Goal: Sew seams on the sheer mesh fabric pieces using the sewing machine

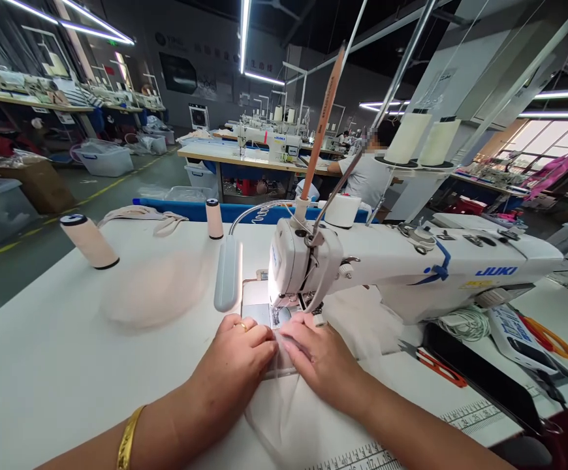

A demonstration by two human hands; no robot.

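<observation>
A white sewing machine stands on the white table, its lamp lighting the needle area. Just in front of the presser foot, my left hand has its fingers curled down on thin, sheer pale fabric. Close beside it on the right, my right hand pinches the same fabric near the needle. The cloth hangs toward me between both wrists, and more of it spreads behind my right hand under the machine arm. My fingertips are partly hidden.
Thread cones and a grey lamp stand left of the machine. A black phone, orange-handled scissors and a white power bank lie to the right. A ruler strip runs along the front. A person sits beyond.
</observation>
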